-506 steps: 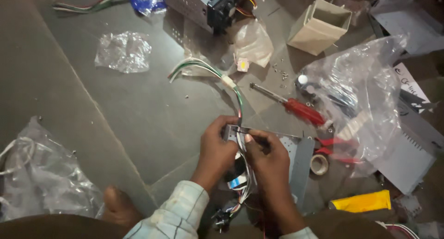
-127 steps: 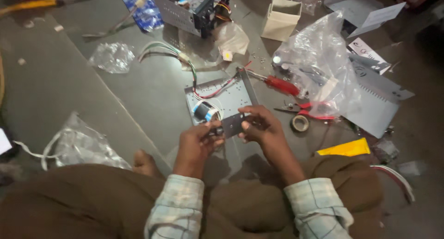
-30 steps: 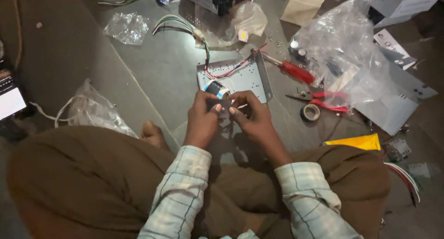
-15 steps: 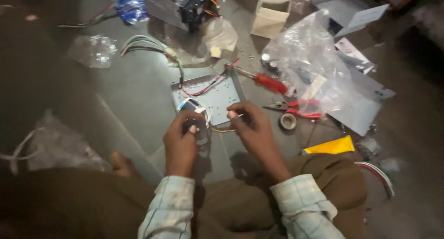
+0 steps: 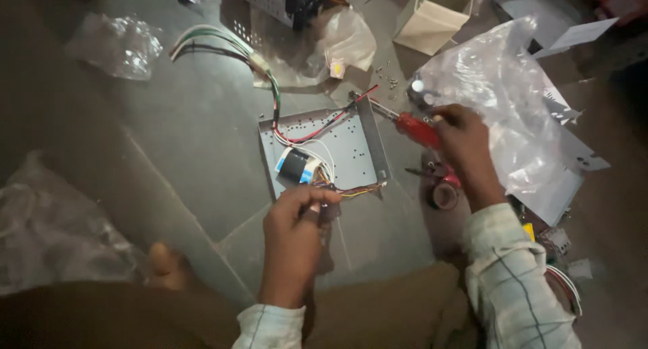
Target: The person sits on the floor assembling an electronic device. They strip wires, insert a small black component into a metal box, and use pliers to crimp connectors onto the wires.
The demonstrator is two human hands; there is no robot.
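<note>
Crowding the right hand (image 5: 462, 143): clear plastic bag (image 5: 503, 99), tape roll (image 5: 445, 196).

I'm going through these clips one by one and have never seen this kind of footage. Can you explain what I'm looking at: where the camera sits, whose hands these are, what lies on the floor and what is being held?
There is no machine here. One camera, worn on a person's head, looks down at that person's own two bare hands; they sit on a grey floor. The left hand pinches a small part at the end of a bundle of thin coloured wires, which runs to a flat metal plate lying on the floor. The right hand grips the red handle of a screwdriver beside the plate. Around them lie a large clear plastic bag, a small open cardboard box, a roll of tape and a loose wire harness.
</note>
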